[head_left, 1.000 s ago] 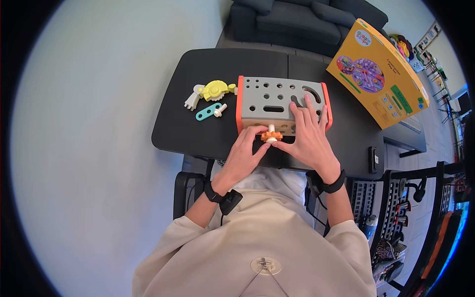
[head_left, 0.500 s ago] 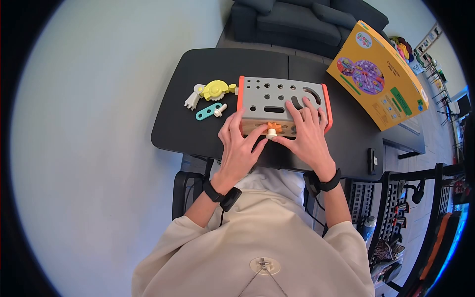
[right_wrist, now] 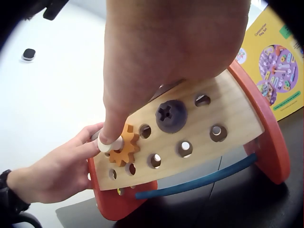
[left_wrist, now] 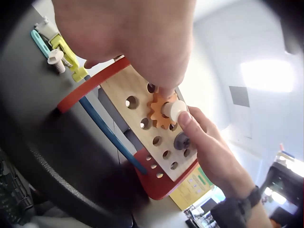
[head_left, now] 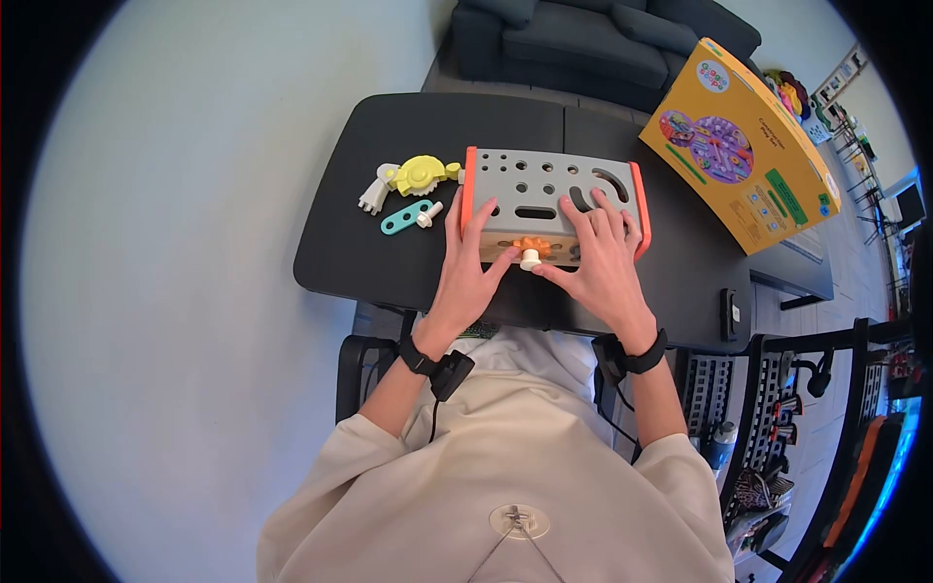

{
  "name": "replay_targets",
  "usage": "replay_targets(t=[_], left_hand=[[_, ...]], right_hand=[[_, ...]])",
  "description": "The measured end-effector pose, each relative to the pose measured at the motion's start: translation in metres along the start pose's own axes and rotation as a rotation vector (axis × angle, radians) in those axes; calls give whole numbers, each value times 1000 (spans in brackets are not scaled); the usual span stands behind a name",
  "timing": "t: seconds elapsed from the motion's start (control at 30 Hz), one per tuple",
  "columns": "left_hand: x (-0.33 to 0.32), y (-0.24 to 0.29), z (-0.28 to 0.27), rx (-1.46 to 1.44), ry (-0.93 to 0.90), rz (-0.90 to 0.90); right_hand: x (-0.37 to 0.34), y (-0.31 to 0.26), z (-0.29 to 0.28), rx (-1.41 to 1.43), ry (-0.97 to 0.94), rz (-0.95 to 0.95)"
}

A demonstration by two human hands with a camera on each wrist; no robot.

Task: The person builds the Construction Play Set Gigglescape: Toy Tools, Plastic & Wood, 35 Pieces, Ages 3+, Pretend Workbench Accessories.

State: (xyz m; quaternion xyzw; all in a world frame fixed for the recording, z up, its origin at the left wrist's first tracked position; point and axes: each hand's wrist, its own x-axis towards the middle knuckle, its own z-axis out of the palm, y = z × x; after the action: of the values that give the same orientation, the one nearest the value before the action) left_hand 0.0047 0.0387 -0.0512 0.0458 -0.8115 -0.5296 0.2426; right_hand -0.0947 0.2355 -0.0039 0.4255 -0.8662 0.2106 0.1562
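Note:
A toy workbench (head_left: 549,175) with a grey holed top, wooden front and red ends stands before me. Against its wooden front sits an orange gear (left_wrist: 156,110), a white bolt (left_wrist: 178,110) running through its centre. My right hand (head_left: 614,277) presses the bolt's head with the thumb, its other fingers spread on the grey top. The left hand (head_left: 461,282) rests its fingers at the workbench's left end, its thumb beside the gear. A dark screw (right_wrist: 172,116) with a cross slot sits in the same wooden front. How deep the white bolt reaches is hidden.
Left of the workbench lie a yellow toy saw (head_left: 420,176), a white claw-shaped piece (head_left: 374,194), a teal strip (head_left: 398,222) and another white bolt (head_left: 429,216). A yellow box (head_left: 743,146) stands at the right. A small black object (head_left: 729,314) lies near the right edge.
The gear and white bolt have moved from in front of the workbench up against its wooden front. My left hand has let go of them and spread onto the left end.

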Motion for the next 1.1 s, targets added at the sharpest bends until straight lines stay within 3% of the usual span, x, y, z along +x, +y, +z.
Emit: replay_targets(t=[0.17, 1.1], left_hand=[[3, 3, 2, 123, 45, 79], [-1, 0, 8, 92, 67, 85]], right_hand=[[1, -7, 0, -53, 0, 15], [2, -13, 10, -89, 63, 27]])
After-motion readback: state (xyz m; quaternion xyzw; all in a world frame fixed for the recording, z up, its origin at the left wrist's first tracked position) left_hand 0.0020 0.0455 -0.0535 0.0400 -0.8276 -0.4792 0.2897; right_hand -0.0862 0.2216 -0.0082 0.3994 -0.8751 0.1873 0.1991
